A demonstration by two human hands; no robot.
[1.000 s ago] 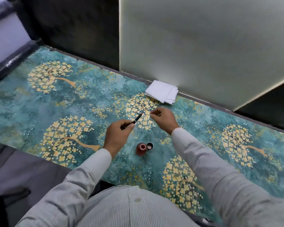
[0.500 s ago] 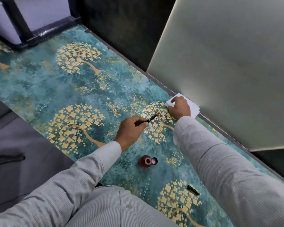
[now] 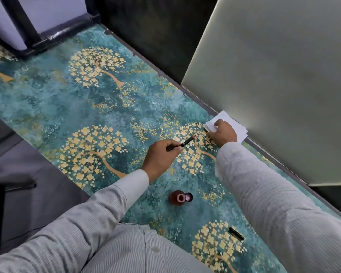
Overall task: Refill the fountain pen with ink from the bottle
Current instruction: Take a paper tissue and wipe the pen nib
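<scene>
My left hand point(image 3: 161, 154) grips the black fountain pen point(image 3: 186, 143), which points up and to the right with a reddish tip. My right hand point(image 3: 223, 133) lies on the stack of white paper tissues point(image 3: 238, 128) at the far edge of the table, fingers curled onto the top sheet. The open dark-red ink bottle point(image 3: 178, 197) stands near me between my forearms, its black cap point(image 3: 189, 197) lying right beside it. A black pen part point(image 3: 236, 233) lies on the cloth near my right sleeve.
The table carries a teal cloth point(image 3: 87, 107) printed with golden trees. A pale frosted panel point(image 3: 274, 75) rises behind the tissues at the right. A dark frame point(image 3: 53, 36) borders the far left, and grey floor point(image 3: 28, 164) lies at the left.
My right hand left the pen tip and reached out to the tissue stack, where it now rests. My left hand kept hold of the pen. The view swung, tilting the table.
</scene>
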